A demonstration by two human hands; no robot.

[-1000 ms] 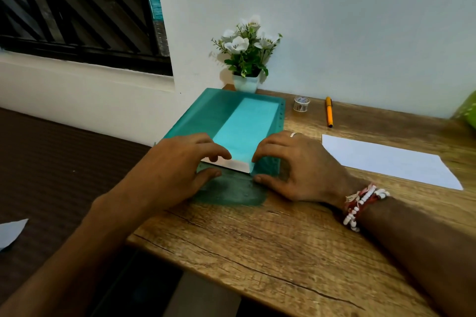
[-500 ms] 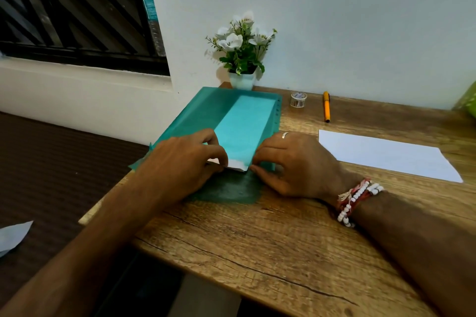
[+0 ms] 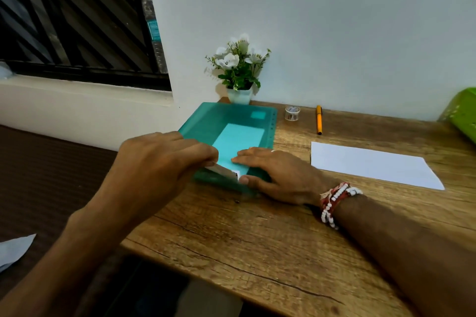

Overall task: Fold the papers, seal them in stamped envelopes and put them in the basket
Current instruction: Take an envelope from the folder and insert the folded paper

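Observation:
A teal see-through folder [image 3: 219, 118] lies at the desk's back left. Through its cover shows a narrow white envelope [image 3: 239, 136]. Its near end sticks out of the folder's mouth, and my left hand [image 3: 159, 162] pinches that end between thumb and fingers. My right hand [image 3: 280, 175] lies flat on the folder's near right corner, fingers straight, thumb at the edge. A white sheet of paper [image 3: 371, 165] rests flat on the desk to the right. At the far right edge, part of a green basket [image 3: 463, 110] is in view.
A potted plant with white flowers [image 3: 239, 69] stands behind the folder against the wall. A small clear tape roll [image 3: 292, 113] and an orange pen [image 3: 319, 119] lie at the back. A scrap of paper [image 3: 13, 249] lies on the floor at left.
The envelope has slid toward me inside the folder and its near end now sticks out, pinched in my left hand. My right hand has flattened onto the folder.

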